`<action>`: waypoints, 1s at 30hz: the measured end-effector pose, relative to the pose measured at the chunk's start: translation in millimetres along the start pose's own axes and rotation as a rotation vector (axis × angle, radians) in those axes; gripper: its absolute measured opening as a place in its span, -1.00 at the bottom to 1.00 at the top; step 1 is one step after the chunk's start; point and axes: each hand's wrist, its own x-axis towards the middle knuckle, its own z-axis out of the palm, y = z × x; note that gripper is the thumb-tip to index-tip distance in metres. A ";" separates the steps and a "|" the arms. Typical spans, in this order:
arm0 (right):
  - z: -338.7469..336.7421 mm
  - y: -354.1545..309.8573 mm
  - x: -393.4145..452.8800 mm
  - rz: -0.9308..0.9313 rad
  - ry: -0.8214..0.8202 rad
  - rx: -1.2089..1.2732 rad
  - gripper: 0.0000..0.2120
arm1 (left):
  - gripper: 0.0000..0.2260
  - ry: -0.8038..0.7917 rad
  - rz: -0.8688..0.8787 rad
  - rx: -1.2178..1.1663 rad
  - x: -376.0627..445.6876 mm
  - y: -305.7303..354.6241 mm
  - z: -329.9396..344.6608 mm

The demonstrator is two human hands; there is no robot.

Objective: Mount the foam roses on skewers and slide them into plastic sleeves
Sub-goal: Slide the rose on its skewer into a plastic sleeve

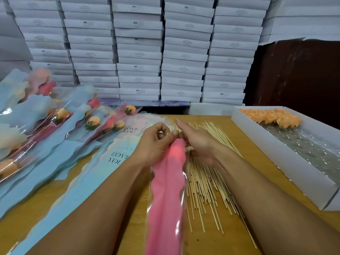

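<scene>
Stacked white cardboard boxes (139, 52) wall off the upper half of the frame, and below them runs a tan wooden tabletop (244, 218) where the work sits. At centre frame lies the long pink plastic sleeve with a clear film front (166, 196), its long axis running from the bottom edge up and slightly right to its mouth between the two hands. The left hand (156, 142) pinches the sleeve's upper edge with curled fingers and thumb; the right hand (197, 142) touches the same mouth from the right, fingers bent at the opening and seemingly holding a thin stick there, though whether it truly grips one I cannot tell. A reddish glow inside the sleeve just below the fingers suggests a rose head already within, blurred. Judged from this, the next move turns on sliding along that axis, toward the bottom of the frame, with both hands equally close to the mouth. Just right of the sleeve fans a loose pile of pale bamboo skewers (207, 181); at the right edge a shallow white tray (287, 162) holds orange foam roses (272, 116) at its far end. Finished blue-sleeved roses (46, 126) heap at the left.
</scene>
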 end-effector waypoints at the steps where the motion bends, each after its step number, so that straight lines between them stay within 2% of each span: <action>1: 0.6 -1.2 -0.8 -0.015 -0.001 0.009 -0.51 | -0.78 0.030 -0.002 0.007 1.0 0.2 -2.5; 4: -5.8 -4.0 -3.9 0.024 -0.040 -0.009 -0.46 | -0.75 0.155 0.013 0.066 7.2 -0.3 -12.4; 6: -14.4 -6.0 -9.0 0.094 -0.178 -0.115 -0.44 | -0.75 0.233 0.037 0.115 11.3 -1.0 -19.9; 9: -19.1 -6.9 -17.3 0.178 -0.436 -0.288 -0.67 | -0.75 0.330 0.060 0.110 15.8 -1.5 -30.3; 10: -19.0 -6.5 -18.4 0.194 -0.490 -0.313 -0.69 | -0.74 0.358 0.067 0.117 16.9 -1.9 -32.9; 12: -18.0 -6.3 -18.7 0.209 -0.552 -0.326 -0.67 | -0.73 0.408 0.077 0.148 18.6 -3.6 -37.2; 16: -13.6 -7.6 -21.2 0.212 -0.598 -0.303 -0.84 | -0.71 0.451 0.072 0.175 21.1 -7.6 -41.4; 19: -8.9 -5.8 -20.1 0.220 -0.604 -0.283 -0.87 | -0.71 0.461 0.077 0.183 23.0 -8.8 -41.7; 21: -7.7 -5.1 -18.7 0.228 -0.586 -0.274 -0.81 | -0.72 0.475 0.089 0.193 23.3 -8.5 -41.0; 24: -8.3 -5.4 -15.8 0.218 -0.472 -0.229 -0.77 | -0.80 0.484 0.097 0.155 20.4 -5.0 -37.8; 28: -9.7 -4.7 -11.0 0.162 -0.207 -0.156 -0.83 | -0.44 0.376 0.078 0.165 14.7 -4.0 -32.4; 30: -9.5 -2.2 -6.5 0.101 -0.105 -0.056 -0.87 | -0.28 0.316 -0.006 0.199 12.3 -3.1 -27.3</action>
